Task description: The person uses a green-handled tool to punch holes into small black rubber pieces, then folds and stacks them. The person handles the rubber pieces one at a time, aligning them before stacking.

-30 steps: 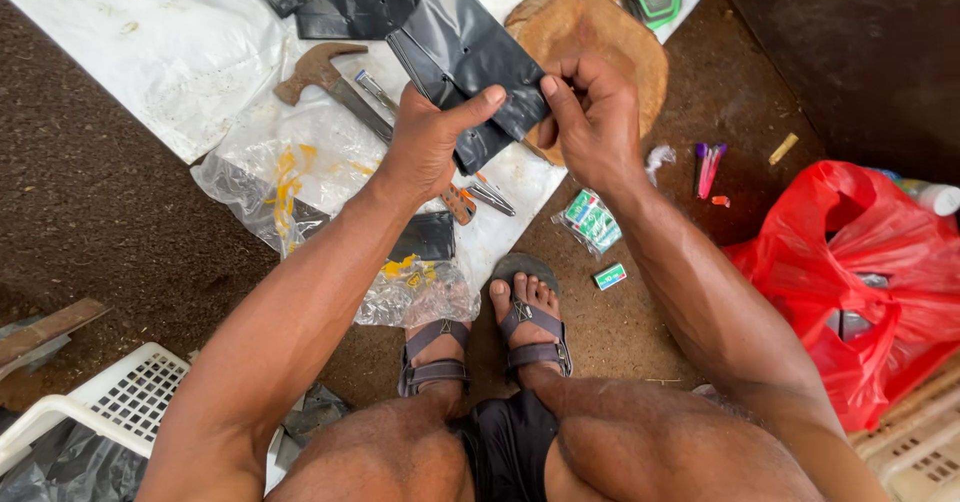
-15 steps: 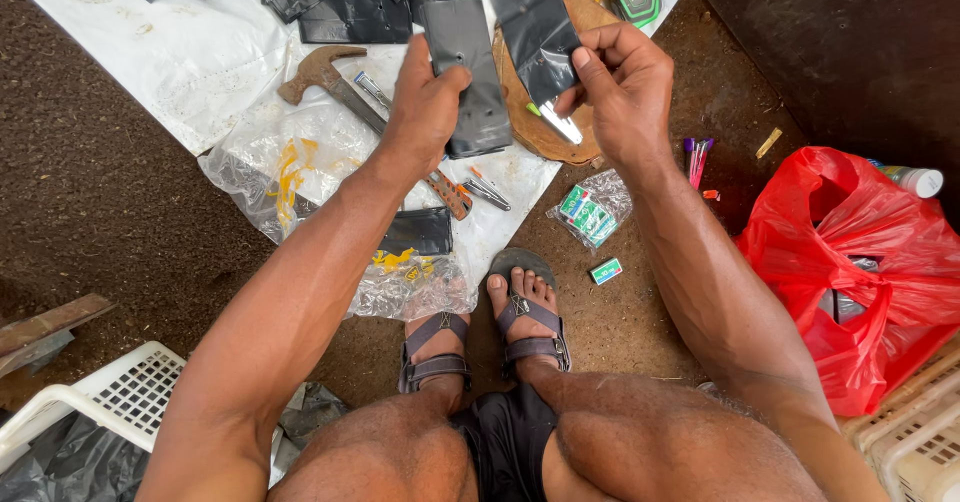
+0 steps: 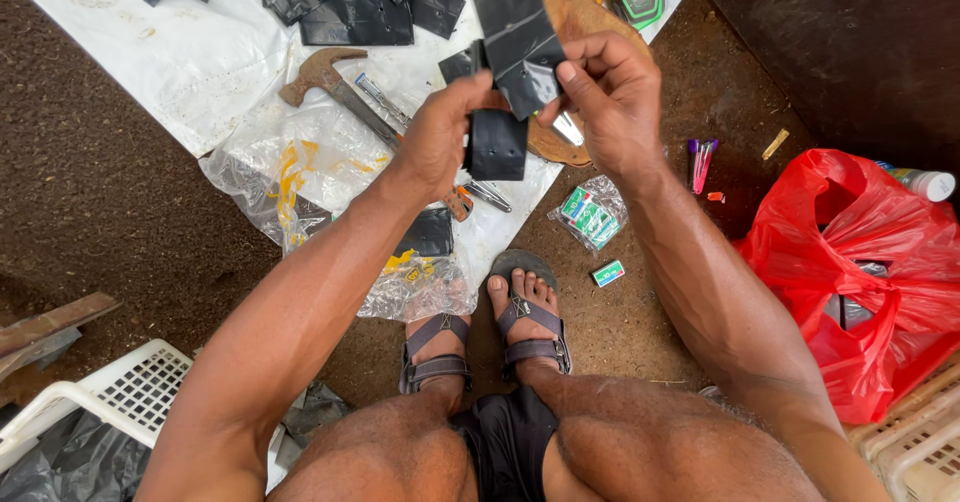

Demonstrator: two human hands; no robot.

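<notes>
Small green-and-white boxes in a clear plastic bag (image 3: pixel 588 214) lie beside a red plastic bag (image 3: pixel 850 262), while left hand (image 3: pixel 440 137) and right hand (image 3: pixel 610 97) each pinch folded black plastic sheet pieces (image 3: pixel 510 72) above a rusty claw hammer (image 3: pixel 325 82).

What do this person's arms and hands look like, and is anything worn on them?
Both arms are bare from the upper arm down: no sleeves show. The left hand and right hand wear no gloves, and no rings, watch or wristband can be seen. The fingernails are short. Both forearms are lean and muscular.

soft even daylight — faint shadows, sharp focus, edges slightly stretched
</notes>
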